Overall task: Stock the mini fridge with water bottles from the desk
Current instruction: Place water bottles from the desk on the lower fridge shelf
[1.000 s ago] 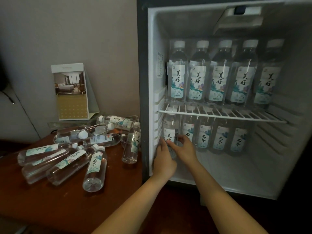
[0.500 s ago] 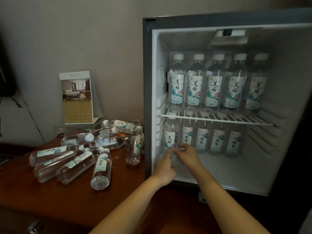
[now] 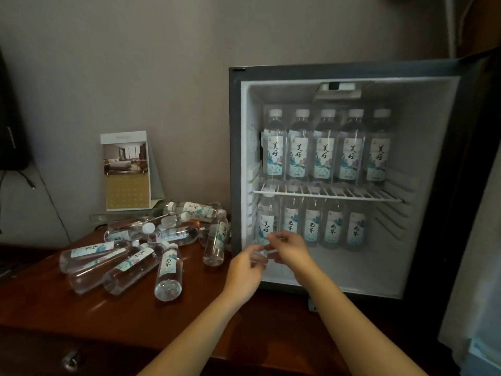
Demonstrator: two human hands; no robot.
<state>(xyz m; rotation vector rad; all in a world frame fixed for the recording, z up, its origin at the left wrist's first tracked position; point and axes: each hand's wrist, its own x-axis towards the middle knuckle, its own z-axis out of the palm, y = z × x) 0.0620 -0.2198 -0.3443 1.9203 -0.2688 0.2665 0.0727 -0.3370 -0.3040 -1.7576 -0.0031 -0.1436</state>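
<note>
The mini fridge [image 3: 235,158] stands open on the desk's right. Several labelled water bottles [image 3: 325,156] line its wire shelf [image 3: 325,191], and several more [image 3: 333,226] stand on the floor below. One bottle [image 3: 267,218] stands at the lower front left. My left hand [image 3: 244,270] and my right hand [image 3: 290,251] hover at its base with loosely curled fingers and fingertips close together, gripping nothing. Several bottles [image 3: 130,264] lie in a pile on the wooden desk [image 3: 108,316], and one [image 3: 217,240] stands upright near the fridge.
A standing calendar card [image 3: 127,172] leans against the wall behind the pile. A dark screen [image 3: 10,131] with a cable sits at the far left. The fridge door [image 3: 474,185] hangs open on the right. A drawer handle [image 3: 71,358] shows below the desk edge.
My hands went from wrapping the lower-left bottle to only fingertips near its base, drawing back toward me. The view pulled back and up, showing the fridge's top.
</note>
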